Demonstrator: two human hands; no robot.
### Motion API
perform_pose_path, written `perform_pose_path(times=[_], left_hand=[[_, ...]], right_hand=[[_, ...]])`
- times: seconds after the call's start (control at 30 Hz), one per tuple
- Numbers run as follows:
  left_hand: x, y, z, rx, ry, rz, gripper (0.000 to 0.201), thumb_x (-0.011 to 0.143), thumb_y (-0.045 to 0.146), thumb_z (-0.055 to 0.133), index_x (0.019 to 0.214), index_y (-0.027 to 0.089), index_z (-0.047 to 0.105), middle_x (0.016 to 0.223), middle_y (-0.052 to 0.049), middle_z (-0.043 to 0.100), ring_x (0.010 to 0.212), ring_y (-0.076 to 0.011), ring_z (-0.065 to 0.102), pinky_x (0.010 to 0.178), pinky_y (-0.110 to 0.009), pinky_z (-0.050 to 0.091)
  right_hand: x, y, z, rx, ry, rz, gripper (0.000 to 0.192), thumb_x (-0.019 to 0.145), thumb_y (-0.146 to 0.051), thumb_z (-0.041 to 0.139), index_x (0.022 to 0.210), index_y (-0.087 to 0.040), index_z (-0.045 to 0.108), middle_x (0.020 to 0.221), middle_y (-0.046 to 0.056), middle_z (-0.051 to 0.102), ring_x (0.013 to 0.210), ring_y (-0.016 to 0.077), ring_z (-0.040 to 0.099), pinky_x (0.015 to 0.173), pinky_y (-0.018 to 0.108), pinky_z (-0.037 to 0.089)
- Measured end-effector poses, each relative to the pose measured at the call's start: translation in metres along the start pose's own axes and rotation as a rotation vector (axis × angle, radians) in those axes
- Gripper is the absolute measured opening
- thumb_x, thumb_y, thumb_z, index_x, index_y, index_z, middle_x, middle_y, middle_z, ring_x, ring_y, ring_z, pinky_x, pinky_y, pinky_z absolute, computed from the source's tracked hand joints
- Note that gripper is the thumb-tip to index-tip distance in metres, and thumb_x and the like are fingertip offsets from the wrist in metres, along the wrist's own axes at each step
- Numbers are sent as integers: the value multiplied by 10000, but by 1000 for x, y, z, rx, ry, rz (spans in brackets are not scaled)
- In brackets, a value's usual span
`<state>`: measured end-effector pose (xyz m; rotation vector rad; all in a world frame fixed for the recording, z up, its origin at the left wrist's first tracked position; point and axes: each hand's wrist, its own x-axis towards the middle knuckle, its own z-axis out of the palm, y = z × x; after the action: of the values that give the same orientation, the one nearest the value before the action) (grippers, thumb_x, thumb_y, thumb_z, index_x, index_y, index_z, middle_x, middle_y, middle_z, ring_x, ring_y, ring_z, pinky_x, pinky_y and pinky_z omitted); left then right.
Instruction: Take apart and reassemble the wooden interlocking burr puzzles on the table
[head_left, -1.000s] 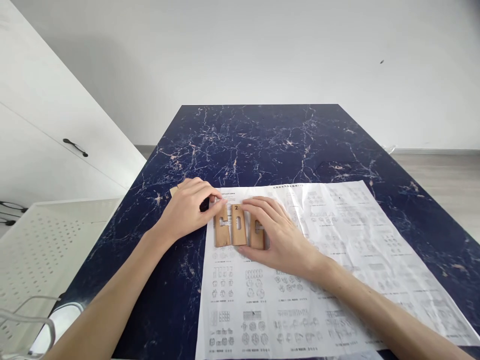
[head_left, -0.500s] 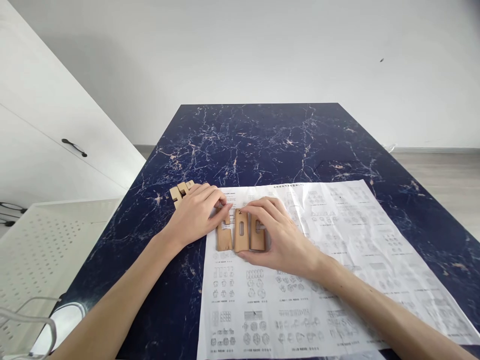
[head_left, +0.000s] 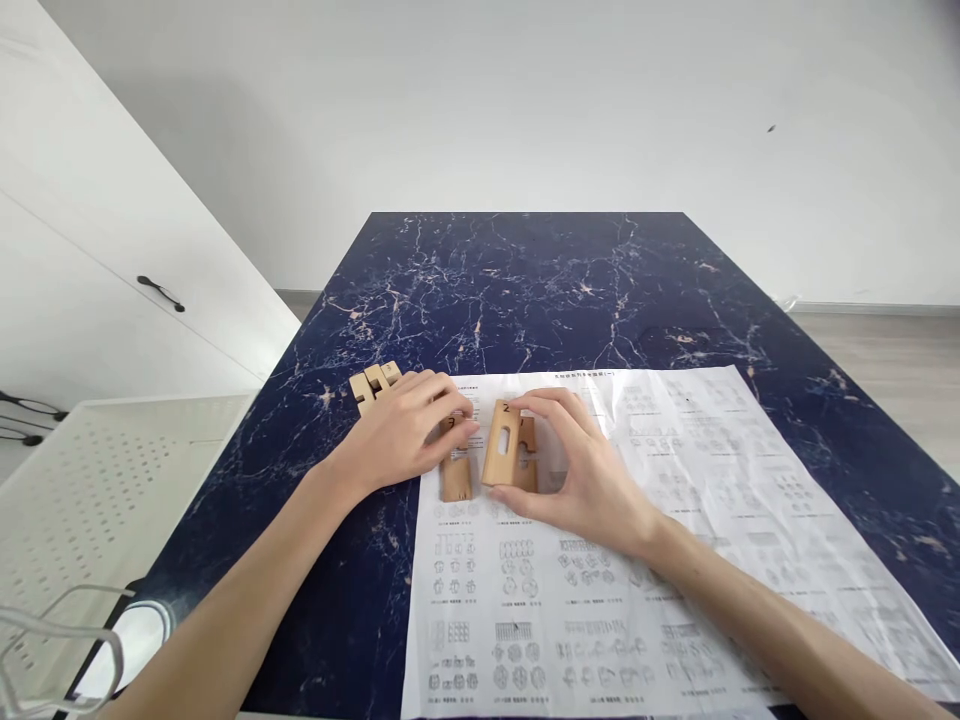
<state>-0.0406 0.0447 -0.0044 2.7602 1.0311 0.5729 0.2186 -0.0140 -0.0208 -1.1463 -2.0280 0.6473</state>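
Note:
Between the thumb and fingers of my right hand (head_left: 581, 465) is a wooden puzzle piece (head_left: 500, 448) marked 2, with an oval slot through it. It is tilted and raised above the sheet. Partly behind it lies a notched wooden piece (head_left: 529, 455) on the paper. My left hand (head_left: 412, 425) hovers with thumb and forefinger apart, over the upper end of another notched wooden piece (head_left: 456, 478). Just beyond the left hand sits a group of wooden pieces (head_left: 373, 383), partly hidden by it.
A large creased sheet (head_left: 637, 620) printed with puzzle diagrams covers the near right of the dark blue marbled table (head_left: 510, 290). On the left stand a white cabinet (head_left: 112, 230), a perforated white surface (head_left: 120, 460) and some cables (head_left: 60, 625). A pale wall is behind.
My right hand has lifted the slotted piece off the paper and tilted it, uncovering part of the notched piece beside it. The left hand has stayed almost in place.

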Motion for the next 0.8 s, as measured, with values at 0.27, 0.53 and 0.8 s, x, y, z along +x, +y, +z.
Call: perform_pose_path(times=[0.27,0.53,0.8], left_hand=[[5,2,9,98,-53,-9,447,1110,498,460,816,189,594,862,-49,646,789,-210,589,764,-380,421],[1,2,4,10,54,-62,508,1074,515,520,670,209,564,647,-3,609,597,-160,532,614,-332,375],[5,16,-2,-217,348,-359,521,1019,557,599,643,208,507,491,55,460,435,-91,353,470,-262,267]], right_hand=[[2,-2,0,26,17,6,620,856,-453,835,1371,-298,526,1361,137,587,1269,365,604,1032,612,584],[-1,1,-1,25,69,-17,638,866,-473,823,1393,-306,505,1374,135,569,1271,377,614,1055,625,562],[1,-1,-4,52,197,-77,655,866,-434,829,1414,-326,485,1379,116,526,1307,358,561,1080,604,556]])
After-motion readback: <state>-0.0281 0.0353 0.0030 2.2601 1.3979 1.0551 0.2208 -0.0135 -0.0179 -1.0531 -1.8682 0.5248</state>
